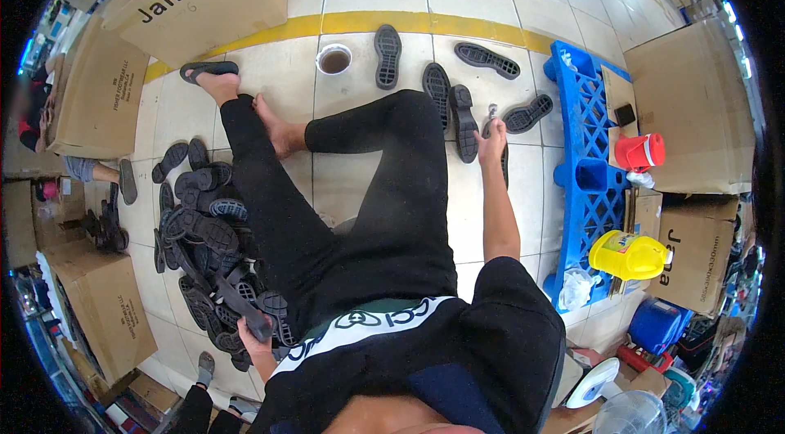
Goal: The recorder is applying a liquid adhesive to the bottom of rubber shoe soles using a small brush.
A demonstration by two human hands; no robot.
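At the lower left, my left hand (257, 339) is closed on a dark shoe sole (241, 303), above a large pile of black shoe soles (200, 225) beside my leg. My right hand (491, 143) reaches forward past my knee with its fingers bent together. A small pale, shiny bit (492, 110) shows at its fingertips; what it grips is too small to make out. Under that hand and forearm lies a partly hidden dark sole (504, 166). Close on its left is a black sole (464, 123), and on its right another sole (528, 113).
Ahead stands a tub of brown liquid (334, 60), near a single sole (387, 56). A blue plastic pallet (572, 156) at right bears a red jug (640, 152) and a yellow bottle (628, 255). Cardboard boxes (204, 4) stand at left; other people's legs show there.
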